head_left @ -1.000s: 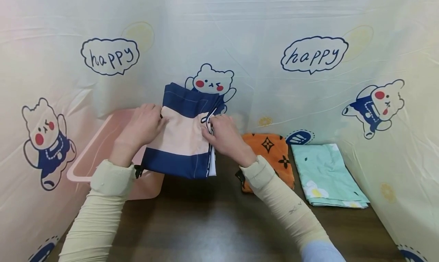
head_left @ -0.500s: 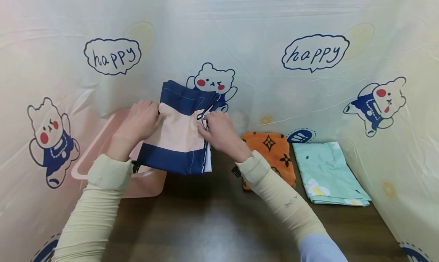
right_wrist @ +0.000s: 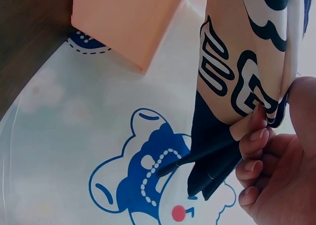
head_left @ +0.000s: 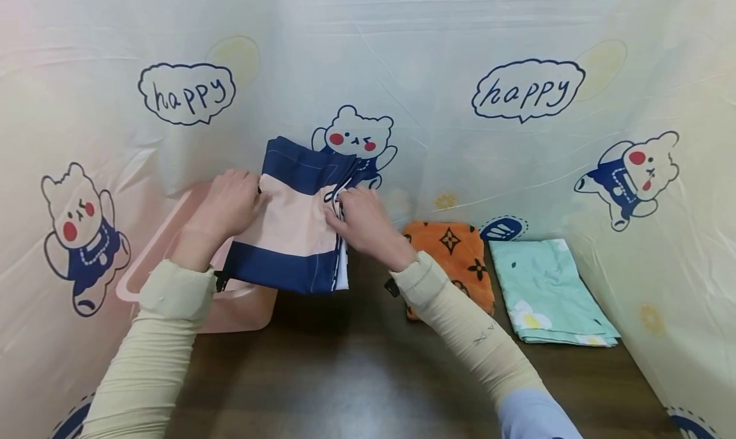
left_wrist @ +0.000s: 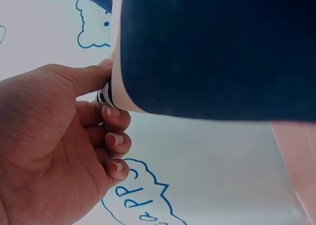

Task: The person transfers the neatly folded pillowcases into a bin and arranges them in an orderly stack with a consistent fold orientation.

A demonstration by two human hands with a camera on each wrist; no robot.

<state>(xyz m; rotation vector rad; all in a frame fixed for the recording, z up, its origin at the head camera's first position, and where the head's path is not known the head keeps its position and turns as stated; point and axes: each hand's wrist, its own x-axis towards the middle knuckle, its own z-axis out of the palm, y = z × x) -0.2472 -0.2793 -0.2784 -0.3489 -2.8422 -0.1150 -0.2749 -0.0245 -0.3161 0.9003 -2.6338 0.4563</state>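
Observation:
A folded cloth in navy and pale pink is held up between both hands, partly over a pink plastic bin. My left hand pinches its left edge between thumb and fingers. At the opposite edge, where several layers meet, my right hand grips with thumb and curled fingers. Black-outlined lettering shows on the cloth's far side in the right wrist view. The left wrist view shows its navy band close up.
Right of the hands lie an orange patterned folded cloth, partly behind the right forearm, and a mint-green folded cloth with flowers. All stand on a dark wooden table. A printed curtain closes off the back and sides.
Both hands and the navy-and-pink cloth have shifted a little to the left, further over the bin. The grips stay the same, and the other cloths lie where they were.

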